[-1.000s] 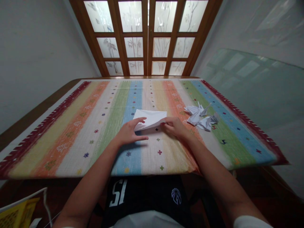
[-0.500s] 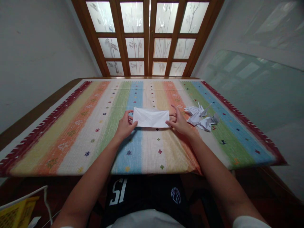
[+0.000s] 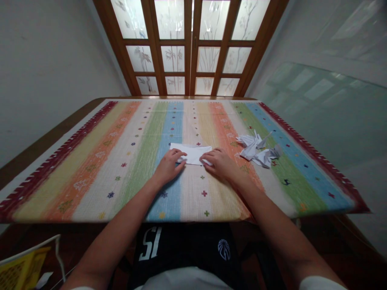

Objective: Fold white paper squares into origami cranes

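A folded white paper (image 3: 193,151) lies flat on the striped tablecloth (image 3: 130,169), in front of me at the middle of the table. My left hand (image 3: 168,166) rests on the paper's left near corner, fingers stretched out and pressing down. My right hand (image 3: 221,163) lies on the right near corner in the same way, its fingertips pointing left across the sheet. Neither hand grips anything; the near edge of the paper is hidden under the fingers.
A small heap of folded white paper figures (image 3: 256,147) lies to the right of my right hand. A large glass pane (image 3: 329,117) leans along the right wall. Wooden doors (image 3: 191,48) stand behind the table. A yellow basket (image 3: 21,269) sits on the floor at lower left.
One second ago the hands were folding a raised flap; then they held the paper by its ends. Now the paper lies lower and flatter, with both hands pressed on its near edge.
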Demonstrator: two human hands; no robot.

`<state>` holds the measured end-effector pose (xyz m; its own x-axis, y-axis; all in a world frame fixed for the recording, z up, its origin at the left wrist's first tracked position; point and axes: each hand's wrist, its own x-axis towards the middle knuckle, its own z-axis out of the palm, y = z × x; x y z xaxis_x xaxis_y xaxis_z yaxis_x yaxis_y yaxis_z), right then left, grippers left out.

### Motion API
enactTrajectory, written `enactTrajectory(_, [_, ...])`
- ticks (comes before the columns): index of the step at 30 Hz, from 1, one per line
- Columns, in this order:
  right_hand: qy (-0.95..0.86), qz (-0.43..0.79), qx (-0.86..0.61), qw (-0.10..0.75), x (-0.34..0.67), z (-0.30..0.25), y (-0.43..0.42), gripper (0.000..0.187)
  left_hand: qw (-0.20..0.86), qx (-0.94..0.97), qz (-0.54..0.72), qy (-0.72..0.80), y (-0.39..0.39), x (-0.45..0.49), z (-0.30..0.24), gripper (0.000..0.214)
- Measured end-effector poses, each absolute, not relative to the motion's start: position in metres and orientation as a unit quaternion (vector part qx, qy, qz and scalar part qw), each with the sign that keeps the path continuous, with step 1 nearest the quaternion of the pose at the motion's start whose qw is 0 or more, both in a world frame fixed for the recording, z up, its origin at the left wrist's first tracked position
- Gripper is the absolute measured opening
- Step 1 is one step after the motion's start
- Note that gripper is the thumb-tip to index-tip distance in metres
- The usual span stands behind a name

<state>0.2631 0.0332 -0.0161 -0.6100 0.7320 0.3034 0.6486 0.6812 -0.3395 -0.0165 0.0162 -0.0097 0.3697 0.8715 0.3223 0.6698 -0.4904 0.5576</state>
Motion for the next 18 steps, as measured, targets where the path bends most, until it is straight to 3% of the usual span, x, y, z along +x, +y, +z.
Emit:
enactTrajectory(4, [-0.924, 0.098, -0.327, 0.171, 0.252, -0.008, 0.023, 0.014, 0.168, 0.871, 0.229, 0.401, 0.011, -0.008, -0.012, 0.029])
enactTrajectory(10, [-0.932, 0.189, -0.239, 0.198, 0.259, -0.003, 0.027, 0.044, 0.175, 0.873, 0.213, 0.402, 0.013, -0.012, -0.013, 0.026])
enactTrajectory(18, [-0.908, 0.247, -0.257, 0.220, 0.271, 0.001, 0.025, 0.046, 0.160, 0.871, 0.218, 0.410, 0.015, -0.010, -0.013, 0.015])
